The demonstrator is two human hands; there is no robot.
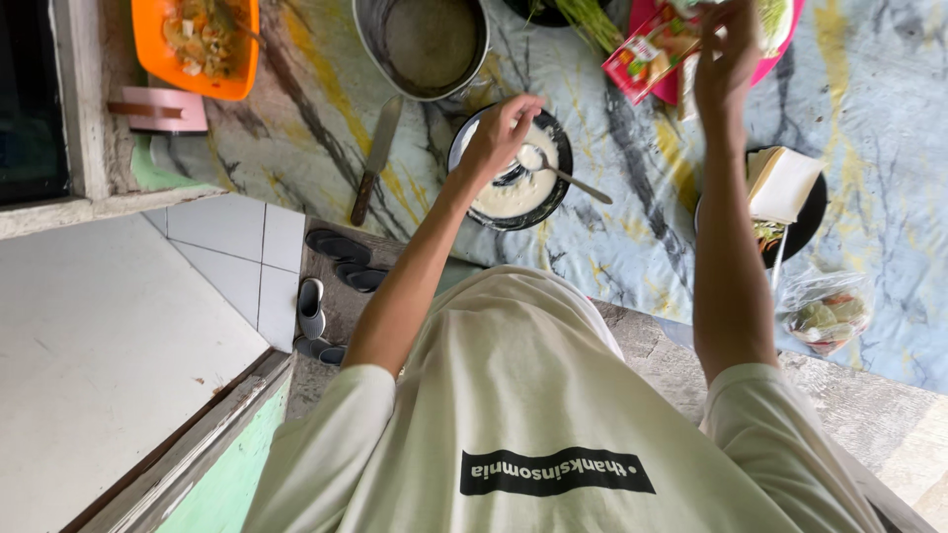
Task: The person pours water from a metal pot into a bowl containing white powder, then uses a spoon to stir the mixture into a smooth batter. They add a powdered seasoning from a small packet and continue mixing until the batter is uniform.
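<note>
Head view is looking steeply down, so the counter is appearing upside down above the person's cream shirt. One hand [502, 133], on the picture's left, is hovering over a black bowl [512, 168] of white batter, its fingers curled together as if pinching something too small to make out, and it is covering part of the bowl's rim. A metal spoon [553, 170] is lying in the batter, handle sticking out past the edge. The other hand [726, 54] is raised at the top, fingers closing around a red packet [647, 54], though the frame is cutting off the fingertips. A knife [375, 158] is lying near the bowl, and a metal pot [425, 44] is sitting beyond it, partly cropped.
</note>
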